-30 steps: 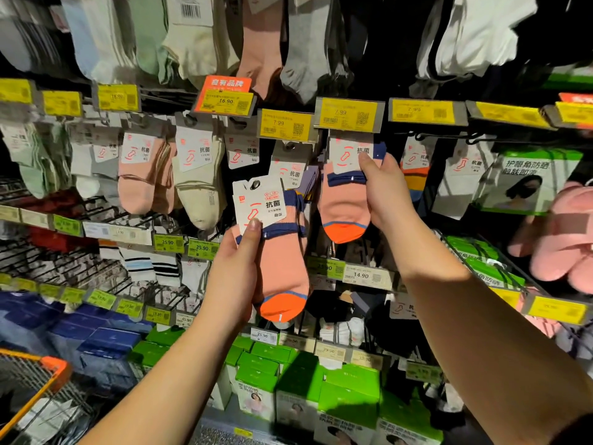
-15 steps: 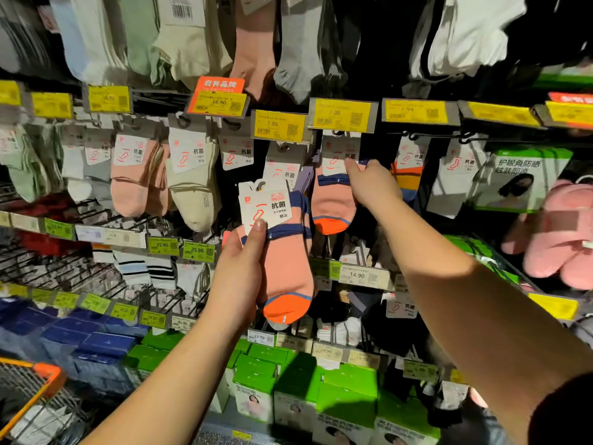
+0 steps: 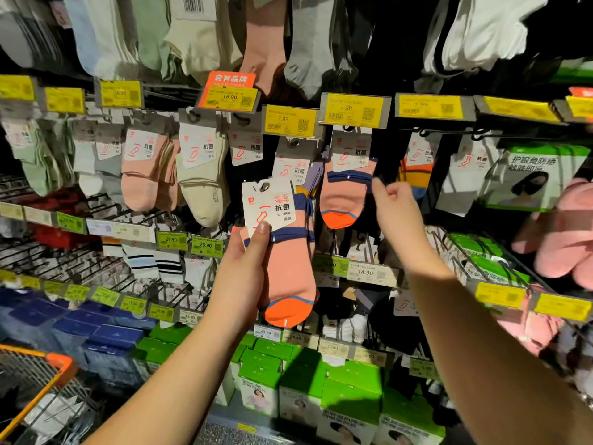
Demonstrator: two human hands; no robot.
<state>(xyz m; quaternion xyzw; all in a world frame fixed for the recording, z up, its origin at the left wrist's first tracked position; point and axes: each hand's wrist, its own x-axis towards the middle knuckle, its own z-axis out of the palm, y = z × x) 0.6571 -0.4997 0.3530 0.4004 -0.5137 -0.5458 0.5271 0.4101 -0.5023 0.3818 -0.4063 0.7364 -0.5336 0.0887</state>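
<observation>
1. The left hand point(image 3: 244, 277) holds a pair of ankle socks point(image 3: 288, 271) in front of the rack. The fingers are wrapped behind the socks and the thumb is pressed on the front at the navy cuff band.
2. The held socks are a soft pink knit with a navy stripe at the opening and a rounded orange toe edged in blue. A stiff white card label point(image 3: 268, 203) with a hanger hole is folded over the top.
3. The right hand point(image 3: 398, 213) is at a matching hanging pair point(image 3: 343, 200), which has the same pink body, navy cuff and orange toe and is on its hook just up and right of the held pair. One fingertip touches the right edge of its cuff. The other fingers are loosely curled, and I cannot tell whether they pinch the fabric.
4. Above that pair is a flat yellow price tag point(image 3: 353, 109) in a clear holder.
5. To the left hang ribbed cream socks point(image 3: 200, 187).
6. The display is a dark wire rack with metal hooks, in a dim shop aisle.
7. Glossy green boxes point(image 3: 301, 374) stand in rows on the shelf below.
8. Fluffy pink slippers point(image 3: 564, 232) hang at the far right.
9. A wire cart point(image 3: 54, 364) with an orange rim is at the lower left.
</observation>
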